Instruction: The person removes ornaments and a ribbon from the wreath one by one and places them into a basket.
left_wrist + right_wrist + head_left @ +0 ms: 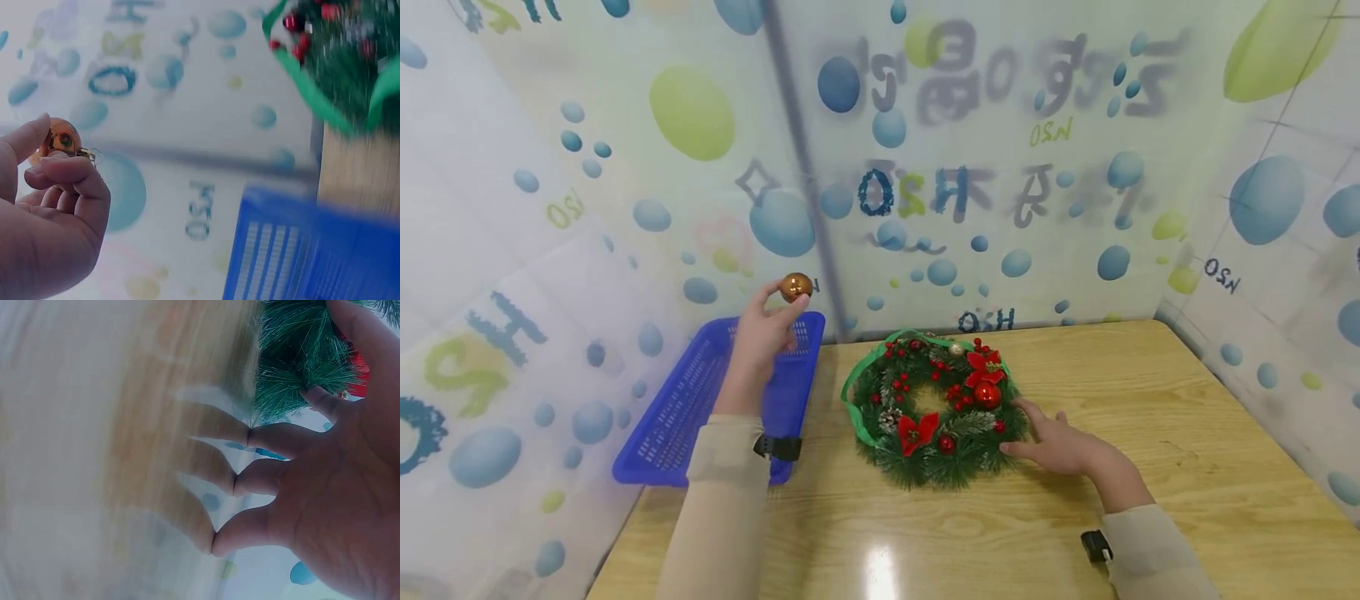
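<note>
Gold bauble (795, 287) pinched in raised left hand (765, 333); flat, spread right hand (1060, 446) against wreath (934, 406).

Perhaps a recording booth: bubble-print curtain (970, 167), wooden table (1150, 500).

Head view: above the near edge of the bench (1150, 517), facing forward and down; takes in the whole top, both forearms and the printed curtain (1000, 125) behind the far edge. Left wrist view: very close behind the left hand (44, 225), raised off the bench's left edge, looking past the fingers (69, 172) toward curtain, blue basket (294, 250) and wreath (350, 56). Right wrist view: pressed close under the right hand (337, 481), palm filling the frame, bench surface blurred. All three views share the wreath.
</note>
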A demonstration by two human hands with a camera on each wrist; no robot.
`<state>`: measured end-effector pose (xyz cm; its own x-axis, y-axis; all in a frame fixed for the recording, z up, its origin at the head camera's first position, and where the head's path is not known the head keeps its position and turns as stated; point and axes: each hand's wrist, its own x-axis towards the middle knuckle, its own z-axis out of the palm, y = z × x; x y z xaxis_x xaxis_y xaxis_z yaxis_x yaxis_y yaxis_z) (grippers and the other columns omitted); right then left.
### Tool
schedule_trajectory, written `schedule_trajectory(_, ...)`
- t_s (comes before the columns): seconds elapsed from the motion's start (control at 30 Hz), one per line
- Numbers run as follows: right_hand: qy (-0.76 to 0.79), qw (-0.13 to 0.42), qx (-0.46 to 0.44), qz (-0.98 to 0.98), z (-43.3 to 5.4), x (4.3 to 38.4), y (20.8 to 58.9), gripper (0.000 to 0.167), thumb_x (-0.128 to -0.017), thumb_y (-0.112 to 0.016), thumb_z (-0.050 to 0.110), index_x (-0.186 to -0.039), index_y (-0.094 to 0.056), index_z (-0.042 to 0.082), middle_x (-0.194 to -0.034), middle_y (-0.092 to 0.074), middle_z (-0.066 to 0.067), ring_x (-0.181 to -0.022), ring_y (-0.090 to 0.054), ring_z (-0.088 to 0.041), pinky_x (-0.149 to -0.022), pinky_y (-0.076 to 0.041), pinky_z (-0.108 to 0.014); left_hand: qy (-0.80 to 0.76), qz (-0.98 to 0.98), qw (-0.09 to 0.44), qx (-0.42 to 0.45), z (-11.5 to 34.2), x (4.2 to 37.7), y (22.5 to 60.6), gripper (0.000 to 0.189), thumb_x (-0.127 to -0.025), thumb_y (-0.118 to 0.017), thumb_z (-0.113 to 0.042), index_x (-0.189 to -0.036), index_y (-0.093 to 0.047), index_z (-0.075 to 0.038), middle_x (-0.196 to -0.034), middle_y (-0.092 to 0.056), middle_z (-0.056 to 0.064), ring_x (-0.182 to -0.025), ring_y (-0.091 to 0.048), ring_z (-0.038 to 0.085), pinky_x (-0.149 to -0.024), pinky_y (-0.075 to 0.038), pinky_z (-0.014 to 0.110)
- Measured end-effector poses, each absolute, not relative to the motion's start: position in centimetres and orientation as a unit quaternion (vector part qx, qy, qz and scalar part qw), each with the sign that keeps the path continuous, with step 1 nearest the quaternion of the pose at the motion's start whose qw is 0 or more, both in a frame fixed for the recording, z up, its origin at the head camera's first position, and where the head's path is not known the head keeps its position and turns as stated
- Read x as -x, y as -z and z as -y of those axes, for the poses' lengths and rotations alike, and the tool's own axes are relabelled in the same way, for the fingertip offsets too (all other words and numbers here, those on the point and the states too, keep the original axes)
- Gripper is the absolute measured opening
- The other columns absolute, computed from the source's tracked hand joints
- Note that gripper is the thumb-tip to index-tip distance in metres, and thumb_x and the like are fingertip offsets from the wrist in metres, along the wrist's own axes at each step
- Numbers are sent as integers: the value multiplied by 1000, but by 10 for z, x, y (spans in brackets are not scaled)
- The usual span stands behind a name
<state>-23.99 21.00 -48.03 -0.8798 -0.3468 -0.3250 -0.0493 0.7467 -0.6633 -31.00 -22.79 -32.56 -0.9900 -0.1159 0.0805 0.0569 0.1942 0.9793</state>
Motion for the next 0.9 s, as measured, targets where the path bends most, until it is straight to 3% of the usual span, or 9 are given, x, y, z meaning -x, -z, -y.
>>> schedule_trajectory(0.3,346,223,104,-906,-211,239,478,101,-101,-64,61,-170,-9,11,-172,-13,-37,-151,19,-70,-112,-12,-90,591,799,85,-74,286,328,321,77,-103,-71,-40,-168,-32,-22,-76,-53,-13,-55,-43,4,-61,-46,24)
schedule_trajectory(0.53,348,223,101,-905,-210,238,477,102,-101,-65,60,-170,-10,11,-172,-13,-37,-151,18,-70,-111,-14,-90,647,757,42,-87,317,323,341,69,-108,-64,-21,-165,-30,-5,-77,-50,-7,-63,-49,8,-65,-49,25)
schedule_trajectory(0.9,345,223,100,-906,-209,238,480,101,-101,-64,61,-171,-10,13,-173,-9,-36,-152,18,-69,-111,-14,-90,644,741,-16,-190,344,320,380,77,-109,-62,-23,-170,-18,-5,-82,-54,-9,-65,-52,6,-69,-51,25)
